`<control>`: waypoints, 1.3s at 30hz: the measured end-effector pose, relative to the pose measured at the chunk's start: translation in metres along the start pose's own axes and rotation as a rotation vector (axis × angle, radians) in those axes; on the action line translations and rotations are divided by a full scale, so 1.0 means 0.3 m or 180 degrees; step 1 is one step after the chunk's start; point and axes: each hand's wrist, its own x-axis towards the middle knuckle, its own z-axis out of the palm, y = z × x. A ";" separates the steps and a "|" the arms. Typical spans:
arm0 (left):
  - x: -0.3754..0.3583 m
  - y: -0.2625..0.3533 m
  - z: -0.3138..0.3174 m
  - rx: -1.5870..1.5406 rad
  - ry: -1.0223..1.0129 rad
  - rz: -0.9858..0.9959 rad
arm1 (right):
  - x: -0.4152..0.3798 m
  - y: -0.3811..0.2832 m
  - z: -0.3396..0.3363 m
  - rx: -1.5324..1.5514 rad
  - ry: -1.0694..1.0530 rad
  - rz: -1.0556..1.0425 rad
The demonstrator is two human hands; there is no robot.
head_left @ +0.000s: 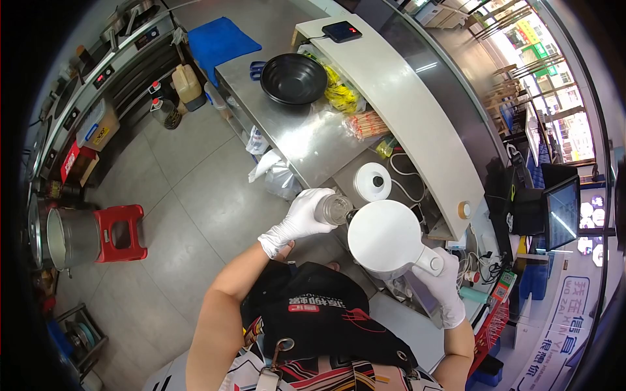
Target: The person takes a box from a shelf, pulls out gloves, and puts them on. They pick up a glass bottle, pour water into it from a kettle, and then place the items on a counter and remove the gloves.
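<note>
My left hand (305, 215), in a white glove, is closed around a clear glass jar (333, 210). In my white-gloved right hand (441, 284) is the handle of a white kettle (383, 236), seen from above. The kettle's dark spout is right at the rim of the jar. Behind the kettle, a white round disc (366, 185) with a black centre sits on the counter, a white cable near it.
A black bowl (293, 78) stands on the steel counter (287, 133), near yellow packages (343, 92) and bundled sticks (366, 124). A white ledge (404, 114) curves along the right. On the floor at left are a red stool (122, 232) and a large pot (70, 239).
</note>
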 end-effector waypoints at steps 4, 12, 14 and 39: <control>-0.007 0.002 0.001 -0.0010 0.0011 0.0023 | -0.005 0.007 0.001 0.0012 -0.0021 0.0003; -0.017 0.006 0.005 0.0036 0.0030 0.0063 | -0.026 0.008 -0.002 -0.0018 -0.0007 0.0050; -0.017 0.006 0.007 0.0026 0.0017 0.0069 | -0.031 0.004 -0.004 -0.0053 -0.0003 0.0052; -0.040 0.003 0.029 0.0046 0.0050 0.0225 | -0.073 -0.041 -0.011 0.0076 0.0002 0.0171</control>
